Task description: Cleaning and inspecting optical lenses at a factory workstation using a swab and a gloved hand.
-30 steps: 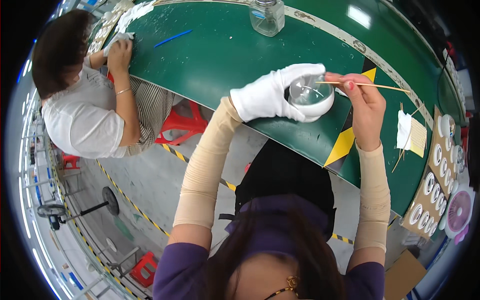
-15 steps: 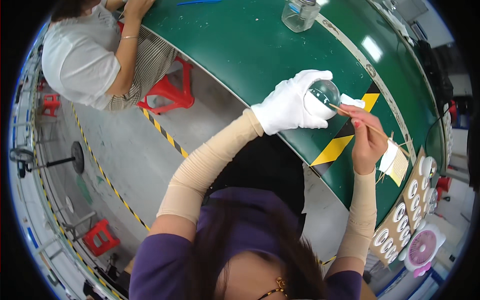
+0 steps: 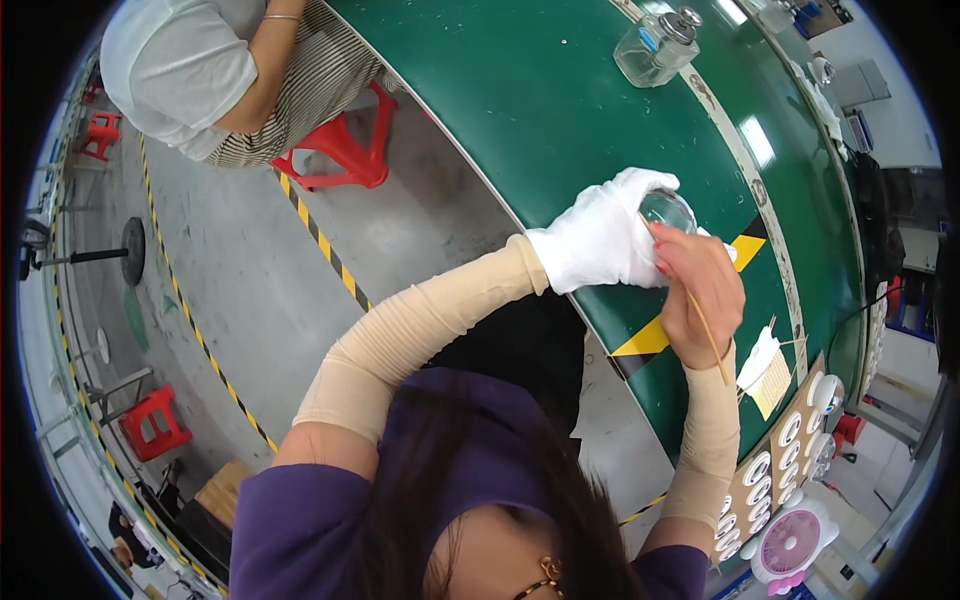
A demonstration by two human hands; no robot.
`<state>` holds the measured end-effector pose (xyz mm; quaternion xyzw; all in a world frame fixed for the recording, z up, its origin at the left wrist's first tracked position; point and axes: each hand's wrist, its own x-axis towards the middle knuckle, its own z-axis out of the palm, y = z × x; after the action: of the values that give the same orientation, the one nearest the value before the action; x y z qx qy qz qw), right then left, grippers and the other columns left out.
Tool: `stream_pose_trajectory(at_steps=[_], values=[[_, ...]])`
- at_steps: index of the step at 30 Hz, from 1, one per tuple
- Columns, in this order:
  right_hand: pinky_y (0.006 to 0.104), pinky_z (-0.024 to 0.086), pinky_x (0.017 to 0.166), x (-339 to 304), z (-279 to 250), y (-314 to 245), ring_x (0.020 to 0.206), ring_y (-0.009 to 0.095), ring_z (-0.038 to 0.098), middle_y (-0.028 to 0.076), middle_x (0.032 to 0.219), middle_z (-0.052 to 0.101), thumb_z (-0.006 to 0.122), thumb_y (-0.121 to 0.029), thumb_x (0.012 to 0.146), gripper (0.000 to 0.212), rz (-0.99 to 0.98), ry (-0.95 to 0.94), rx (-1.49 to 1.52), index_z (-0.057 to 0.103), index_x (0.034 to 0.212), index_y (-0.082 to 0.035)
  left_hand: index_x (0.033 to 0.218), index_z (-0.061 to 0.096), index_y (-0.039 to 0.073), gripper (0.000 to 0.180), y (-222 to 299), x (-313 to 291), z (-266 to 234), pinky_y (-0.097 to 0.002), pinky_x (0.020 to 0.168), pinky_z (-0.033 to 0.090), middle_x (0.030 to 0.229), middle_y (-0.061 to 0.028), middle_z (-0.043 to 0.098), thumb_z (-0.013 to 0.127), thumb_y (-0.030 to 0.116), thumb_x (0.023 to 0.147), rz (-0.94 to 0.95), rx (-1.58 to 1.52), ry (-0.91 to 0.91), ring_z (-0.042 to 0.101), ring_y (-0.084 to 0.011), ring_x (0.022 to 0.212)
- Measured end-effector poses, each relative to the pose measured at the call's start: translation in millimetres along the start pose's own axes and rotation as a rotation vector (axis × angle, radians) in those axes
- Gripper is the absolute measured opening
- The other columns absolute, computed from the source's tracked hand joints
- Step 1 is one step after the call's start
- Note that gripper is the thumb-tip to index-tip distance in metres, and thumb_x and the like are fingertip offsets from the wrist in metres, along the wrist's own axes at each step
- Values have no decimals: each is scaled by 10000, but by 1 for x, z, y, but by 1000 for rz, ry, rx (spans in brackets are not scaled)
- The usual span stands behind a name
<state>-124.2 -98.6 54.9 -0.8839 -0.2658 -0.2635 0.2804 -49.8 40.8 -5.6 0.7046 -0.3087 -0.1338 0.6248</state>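
A clear, round, dome-like glass piece rests in my left hand, which wears a white glove and curls around it. My bare right hand overlaps the near side of the piece and pinches a thin wooden stick. The stick's upper end meets the rim of the glass beside the glove; its other end points back toward my right wrist. Part of the glass is hidden behind my right fingers. Just past them a bit of white material shows on the green table.
Right of my right hand lie white cloth, a yellowish printed pad and some sticks. Beyond is a board of white rings near a pink-and-white fan. A glass bottle stands far off; a person sits at left.
My right hand has moved left, over the near side of the glass. The stick has swung steeper, its tip now nearer the glove. The whole view has shifted.
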Motion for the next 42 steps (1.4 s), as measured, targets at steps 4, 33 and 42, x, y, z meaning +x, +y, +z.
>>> stream_pose_trajectory(at_steps=[4,33,42], values=[[333,528,621,-1,-14,-11,718,303,641,174,927,696,632,195,598,359,13,-40,-67,617,921,39,1325,444,60,919,-2,0,-1,-388,950,480,1197,-159,575,927,270,572,33,-14,-6,602,-322,1095],[336,540,669,1,-2,-20,772,324,647,206,991,693,597,228,682,335,59,-42,-137,603,967,51,1316,431,65,902,-3,1,0,-394,928,485,1172,-144,582,915,254,579,48,25,5,591,-342,1085],[319,527,640,-10,-17,-26,732,292,641,201,973,704,548,232,697,309,108,-24,-108,608,948,61,1322,434,59,880,-2,-1,0,-388,929,490,1202,-145,566,900,248,599,49,17,0,597,-336,1083]])
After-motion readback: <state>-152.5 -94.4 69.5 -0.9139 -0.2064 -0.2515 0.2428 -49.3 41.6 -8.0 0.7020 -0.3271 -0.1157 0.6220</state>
